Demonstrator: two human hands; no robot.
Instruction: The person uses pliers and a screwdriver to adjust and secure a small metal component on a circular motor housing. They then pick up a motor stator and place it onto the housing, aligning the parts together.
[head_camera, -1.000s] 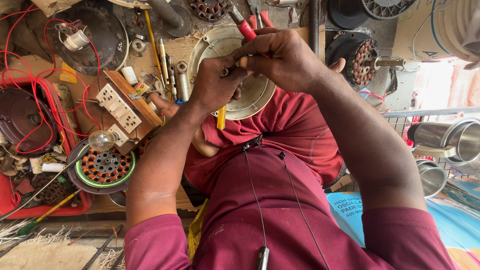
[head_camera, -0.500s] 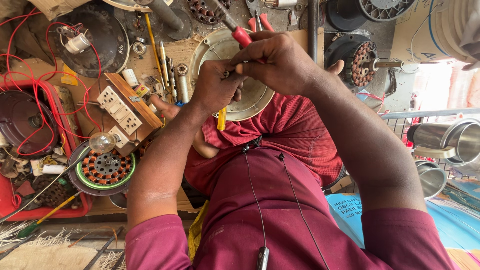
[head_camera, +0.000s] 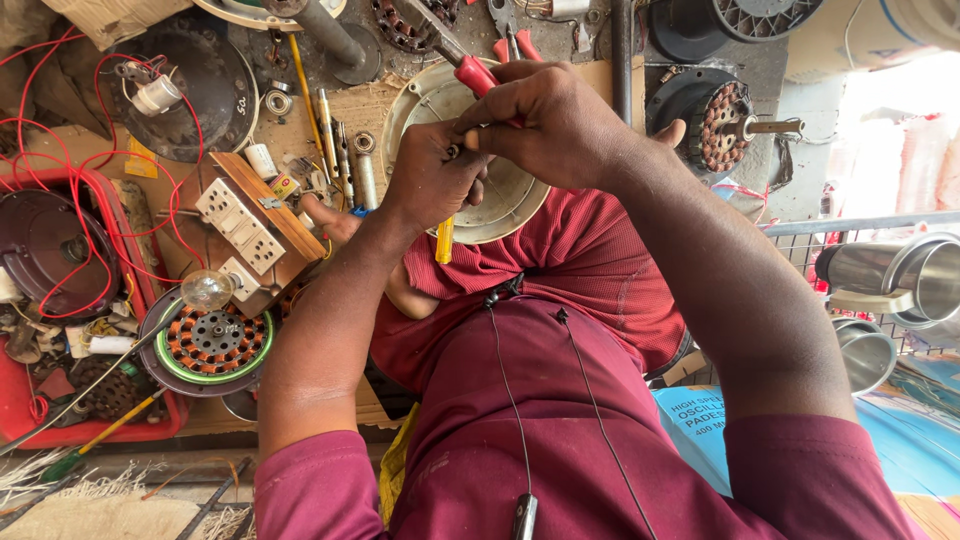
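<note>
The right hand (head_camera: 555, 125) clenched red-handled pliers (head_camera: 478, 75) angled toward the desk's far edge, jaws hidden, just beside the left hand (head_camera: 430, 180) gripping a yellow-handled screwdriver (head_camera: 444, 240).

Cluttered repair bench, daylight from one side

I see a worn wooden bench top (head_camera: 300, 130) strewn with parts, a red tray (head_camera: 60, 420) at its edge, bright daylight (head_camera: 900, 130) beyond a metal rail (head_camera: 850, 225), steel cups (head_camera: 900, 275) nearby.

a repair workshop: motor windings (head_camera: 215, 340), fan housings (head_camera: 190, 85), a switchboard (head_camera: 245, 225) and red wires (head_camera: 80, 140) crowd the tabletop (head_camera: 375, 110).
</note>
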